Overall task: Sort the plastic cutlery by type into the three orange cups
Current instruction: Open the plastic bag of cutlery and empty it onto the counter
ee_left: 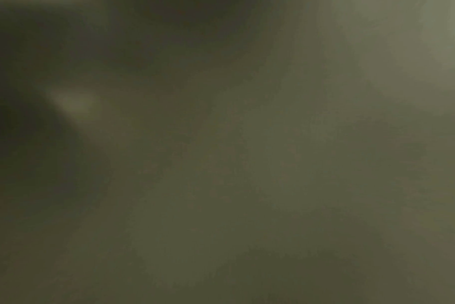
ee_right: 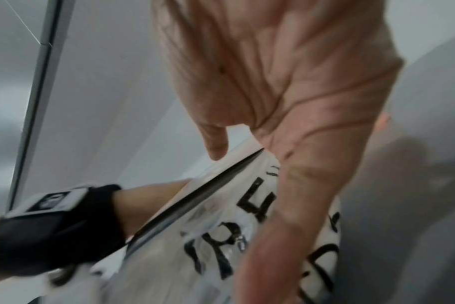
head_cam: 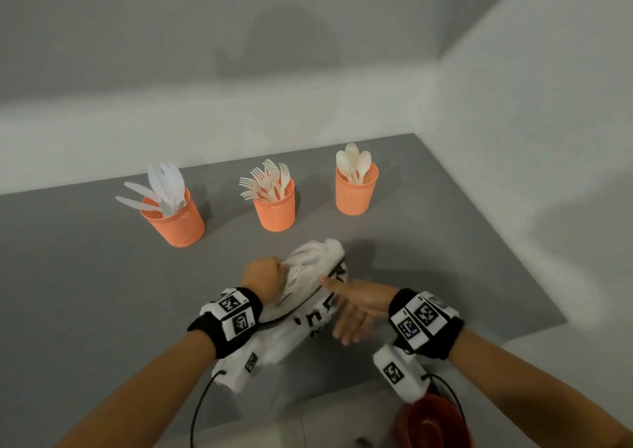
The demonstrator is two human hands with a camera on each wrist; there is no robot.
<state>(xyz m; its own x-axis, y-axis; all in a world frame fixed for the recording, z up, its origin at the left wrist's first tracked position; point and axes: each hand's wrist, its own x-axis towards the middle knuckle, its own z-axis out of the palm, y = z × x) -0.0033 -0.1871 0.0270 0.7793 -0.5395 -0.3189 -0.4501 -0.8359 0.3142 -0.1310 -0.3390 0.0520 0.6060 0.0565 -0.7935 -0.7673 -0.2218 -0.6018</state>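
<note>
On the grey table [head_cam: 85, 259] I see, from the left, an orange mesh cup with white plastic knives [head_cam: 176, 220], one with forks [head_cam: 275, 209], one with spoons [head_cam: 355, 190]. My left hand [head_cam: 262, 276] grips a white plastic bag [head_cam: 308, 269]; my right hand [head_cam: 356, 305] lies flat on it, fingers straight.

A grey desk [head_cam: 428, 242] carries three orange mesh cups in a row at the far side: the left cup [head_cam: 176, 223] holds knives, the middle cup [head_cam: 275, 209] forks, the right cup [head_cam: 356, 192] spoons. Nearer, a clear plastic bag [head_cam: 308, 310] with black lettering lies on it.
</note>
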